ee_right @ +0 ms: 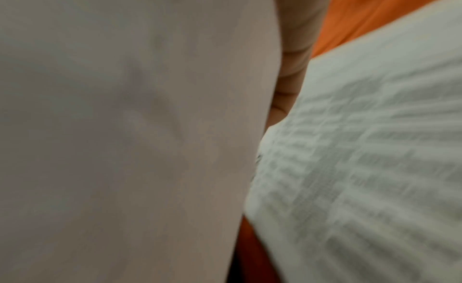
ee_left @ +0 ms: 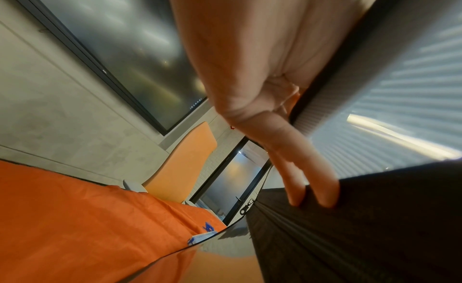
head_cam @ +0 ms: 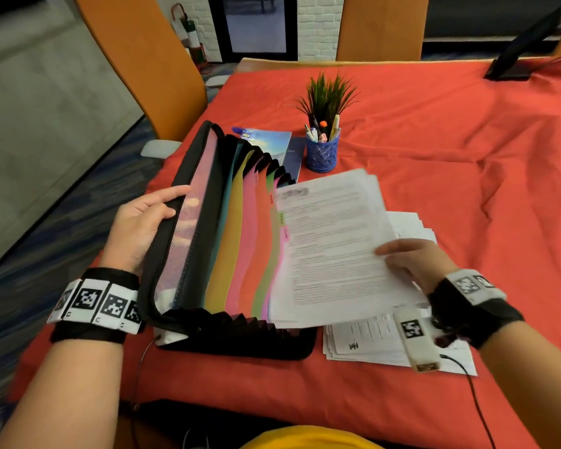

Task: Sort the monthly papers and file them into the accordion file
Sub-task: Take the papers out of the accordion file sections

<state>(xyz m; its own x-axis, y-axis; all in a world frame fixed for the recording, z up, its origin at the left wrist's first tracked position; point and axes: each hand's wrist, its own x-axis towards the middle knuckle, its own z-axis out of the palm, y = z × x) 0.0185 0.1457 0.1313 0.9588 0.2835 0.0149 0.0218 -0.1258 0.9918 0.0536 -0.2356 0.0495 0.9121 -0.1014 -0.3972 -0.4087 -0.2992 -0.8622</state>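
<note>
Now the accordion file (head_cam: 227, 247) lies fanned open on the red-covered worktop (head_cam: 467, 150), its front flap gripped by the left hand (head_cam: 143, 225). Her right hand (head_cam: 415, 260) pinches a sheaf of papers (head_cam: 334, 247) over the rightmost pockets, more sheets (head_cam: 370, 345) stacked just beside.

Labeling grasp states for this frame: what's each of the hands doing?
Left hand: grips the raised front flap of the accordion file.
Right hand: holds a sheaf of printed papers over the file's pockets.
</note>
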